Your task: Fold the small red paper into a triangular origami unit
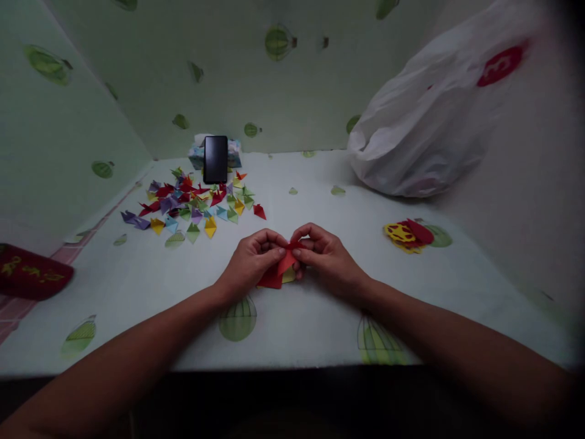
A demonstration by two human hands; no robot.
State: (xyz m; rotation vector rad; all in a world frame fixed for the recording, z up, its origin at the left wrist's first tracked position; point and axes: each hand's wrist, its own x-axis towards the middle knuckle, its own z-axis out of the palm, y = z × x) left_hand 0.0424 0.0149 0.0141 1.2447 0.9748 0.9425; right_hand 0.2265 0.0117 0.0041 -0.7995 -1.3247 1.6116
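Note:
Between both hands is a partly folded piece of red origami paper [287,263], pinched at its upper edge. My left hand [253,259] grips its left side with thumb and fingers closed. On the other side my right hand [322,253] pinches it between thumb and bent fingers. Under the hands lie a flat red paper sheet [270,279] and a pale yellow piece [289,274], partly covered. A pile of small folded paper figures [196,204] in many colours, several shaped like cranes, spreads over the table's back left.
A phone [216,160] leans upright against a tissue box [234,153] behind the pile. A bulging white plastic bag [411,128] stands back right. Yellow and red cut-out pieces [408,235] lie at right; a red object with yellow characters [34,272] is at left.

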